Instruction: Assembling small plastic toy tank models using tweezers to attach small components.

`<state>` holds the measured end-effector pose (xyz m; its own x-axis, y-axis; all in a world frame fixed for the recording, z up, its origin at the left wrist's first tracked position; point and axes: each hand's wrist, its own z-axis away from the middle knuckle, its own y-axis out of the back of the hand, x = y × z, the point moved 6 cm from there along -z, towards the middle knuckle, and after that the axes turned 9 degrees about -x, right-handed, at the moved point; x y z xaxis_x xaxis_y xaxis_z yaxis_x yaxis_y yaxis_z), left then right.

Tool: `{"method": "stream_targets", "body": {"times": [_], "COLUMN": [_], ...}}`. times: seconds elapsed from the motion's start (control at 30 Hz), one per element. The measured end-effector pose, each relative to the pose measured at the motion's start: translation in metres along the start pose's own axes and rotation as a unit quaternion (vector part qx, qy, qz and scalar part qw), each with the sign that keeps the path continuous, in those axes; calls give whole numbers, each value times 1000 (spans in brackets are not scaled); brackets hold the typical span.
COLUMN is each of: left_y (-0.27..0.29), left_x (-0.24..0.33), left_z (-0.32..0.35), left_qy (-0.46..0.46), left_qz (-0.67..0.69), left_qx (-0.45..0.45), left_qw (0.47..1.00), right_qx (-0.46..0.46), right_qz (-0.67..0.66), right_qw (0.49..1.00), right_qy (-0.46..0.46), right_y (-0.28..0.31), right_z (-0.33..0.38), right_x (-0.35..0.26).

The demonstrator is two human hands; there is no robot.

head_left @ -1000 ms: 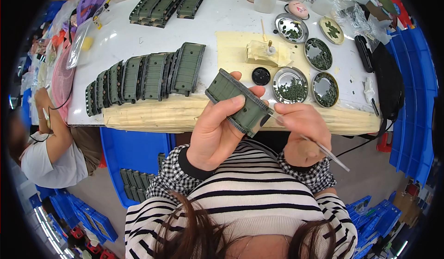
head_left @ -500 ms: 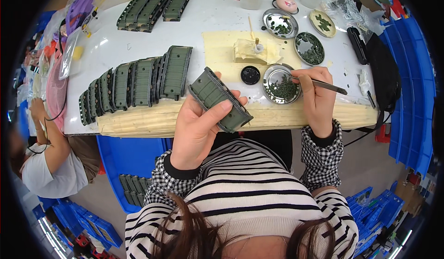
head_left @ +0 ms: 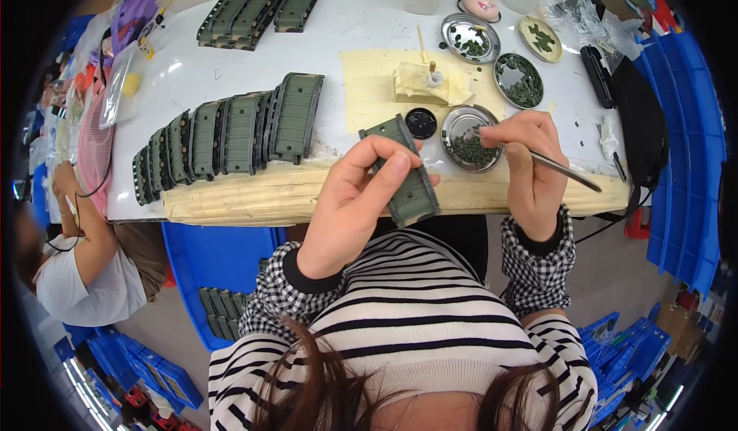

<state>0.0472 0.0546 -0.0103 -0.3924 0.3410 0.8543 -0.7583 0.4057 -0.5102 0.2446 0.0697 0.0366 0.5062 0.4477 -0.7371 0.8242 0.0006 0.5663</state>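
A dark green rectangular model part with ridged long edges (head_left: 411,194) is held over the table's front edge by my left hand (head_left: 346,208), thumb and fingers closed round it. My right hand (head_left: 534,177) pinches slim metal tweezers (head_left: 567,171), whose back end slants down to the right. The fingers hide the tweezer tips. Just left of that hand lies a round metal dish (head_left: 486,111) holding many tiny dark green pieces (head_left: 467,146). A small black round container (head_left: 420,123) stands between the dish and the model part.
Similar green parts stand in a row (head_left: 231,135) at left, with more (head_left: 242,16) behind. Other dishes (head_left: 519,81) are at back right. A tape-wrapped block holds a small pot (head_left: 434,79). A padded strip (head_left: 246,204) lines the front edge. Another person (head_left: 84,277) sits at left.
My left hand has shifted right and turned the green part more upright, toward the dish. My right hand has moved slightly right and down, and its tweezers slant more steeply.
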Motion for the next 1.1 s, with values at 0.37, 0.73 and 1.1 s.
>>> {"method": "stream_targets", "body": {"times": [0.37, 0.73, 1.1], "left_y": [-1, -4, -6], "left_x": [-15, -16, -14], "left_z": [-14, -10, -7], "left_qy": [-5, -34, -35], "left_qz": [9, 178, 202], "left_qx": [-14, 1, -31], "left_qw": [1000, 983, 978], "right_qx": [-99, -25, -37], "right_qz": [73, -246, -216], "right_qw": [982, 969, 975], "right_qy": [140, 23, 38], "right_y": [-21, -38, -38], "right_z": [-12, 1, -2], "right_x": [-49, -30, -34]}}
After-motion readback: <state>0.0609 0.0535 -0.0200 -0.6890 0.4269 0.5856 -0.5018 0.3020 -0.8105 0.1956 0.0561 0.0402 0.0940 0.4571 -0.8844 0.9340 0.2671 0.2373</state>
